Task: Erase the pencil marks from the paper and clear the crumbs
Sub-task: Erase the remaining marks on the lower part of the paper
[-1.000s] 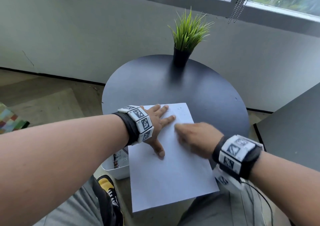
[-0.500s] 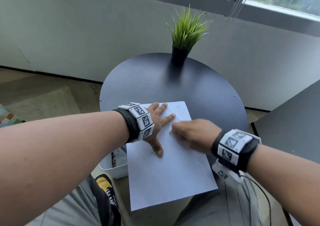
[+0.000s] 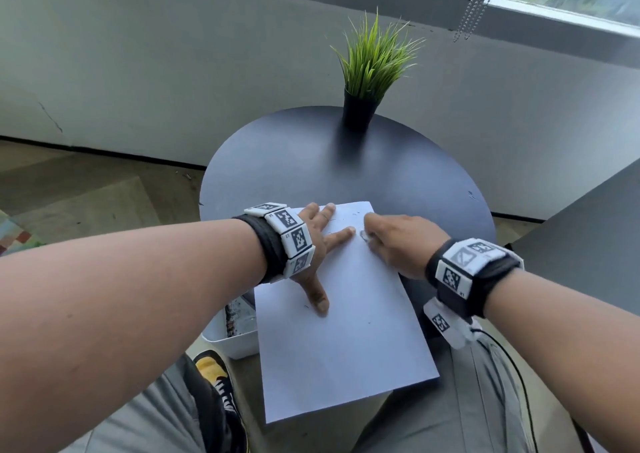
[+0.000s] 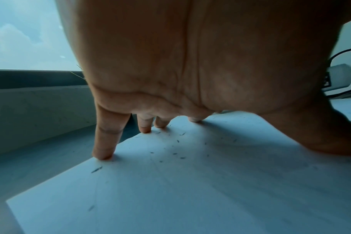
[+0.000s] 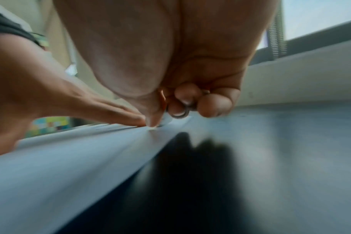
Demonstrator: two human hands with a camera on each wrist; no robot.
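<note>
**A:** Comparing with a second ago, your right hand [image 3: 398,244] has slid up the paper [image 3: 346,331] toward its far end; it sat nearer the middle of the sheet then. Your fingers are curled tight, pinching a small white eraser [image 5: 166,121] against the page, just beside your left index fingertip.

**B:** And my left hand [image 3: 311,244]?

**A:** It hasn't shifted. It lies flat, fingers straight and spread, thumb pointing back toward you, gripping nothing and pressing the sheet down. The paper itself hasn't moved either: its far part lies on the round table [image 3: 346,168], and its near end overhangs the edge above your lap.

**B:** What does that mean for the job?

**A:** You appear to be mid-erase, working on the faint marks near the top edge. From the head view I can't tell how much pencil is left there. Dark crumbs [image 4: 178,153] are scattered under and around your left palm, so I'd judge clearing hasn't begun.

**B:** Anything to watch?

**A:** The overhang. Keep your left hand pressing, or hard rubbing could crease or drag the sheet.
</note>
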